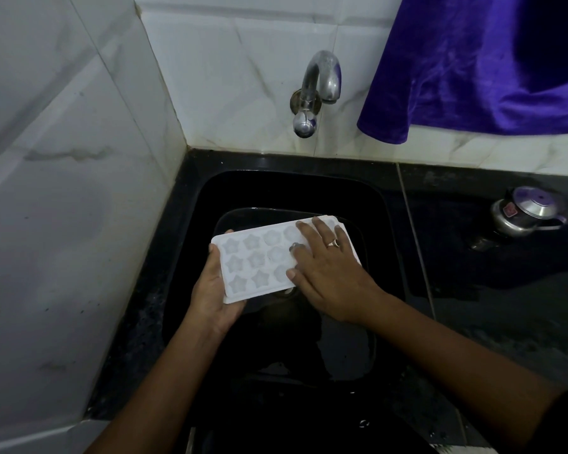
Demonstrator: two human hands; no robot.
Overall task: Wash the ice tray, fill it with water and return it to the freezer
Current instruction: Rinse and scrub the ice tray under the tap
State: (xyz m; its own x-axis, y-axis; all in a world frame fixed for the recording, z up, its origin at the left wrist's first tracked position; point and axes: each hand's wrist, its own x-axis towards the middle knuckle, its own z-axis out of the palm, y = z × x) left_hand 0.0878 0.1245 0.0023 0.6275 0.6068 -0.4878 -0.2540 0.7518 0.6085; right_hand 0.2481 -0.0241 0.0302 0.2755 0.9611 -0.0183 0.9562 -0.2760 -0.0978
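A white ice tray (253,260) with star-shaped and round moulds is held over the black sink (191,224). My left hand (214,290) grips the tray's near-left end from below, thumb on the left edge. My right hand (328,273), with a ring on one finger, lies flat on the tray's right half, fingers spread over the moulds. The right part of the tray is hidden under this hand. No water comes from the metal tap (318,90) on the tiled wall above.
A purple cloth (473,67) hangs at the upper right. A small metal lidded pot (525,213) stands on the dark counter (492,290) right of the sink. White tiled walls close in the left and back.
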